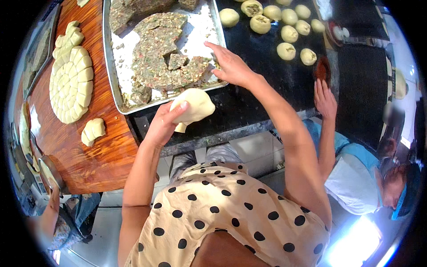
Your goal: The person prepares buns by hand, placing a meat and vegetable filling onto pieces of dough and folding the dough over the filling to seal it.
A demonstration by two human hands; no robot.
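While a dark stone desk [267, 71] fills the upper middle of the downward view, a reddish wooden board [102, 147] is seen joined to it on the left. On the board a large round of pale dough [71, 84], scored into many small blocks, is laid out, with a small cut dough piece [93, 131] lying apart below it. A metal tray [109, 66] is set across the join of board and desk; in it a flat, broken slab of greenish minced filling [164, 53] is spread. Beyond the tray, small dough balls [287, 31] are ranged on the dark desk.

A flattened dough wrapper [193, 107] is held in the left hand [162, 124], just below the tray's near edge; the grip is closed around it from beneath, thumb on top. The right hand [231, 66] is stretched over the tray's right corner, its grip wide and empty, fingertips touching the edge of the filling.

The filling step appears to be in hand: a portion is seemingly being taken for the wrapper. The next move would call for a small lump to be pinched off cleanly and brought to the wrapper's middle. Another person's hand [324, 100] is rested on the desk edge at the right.
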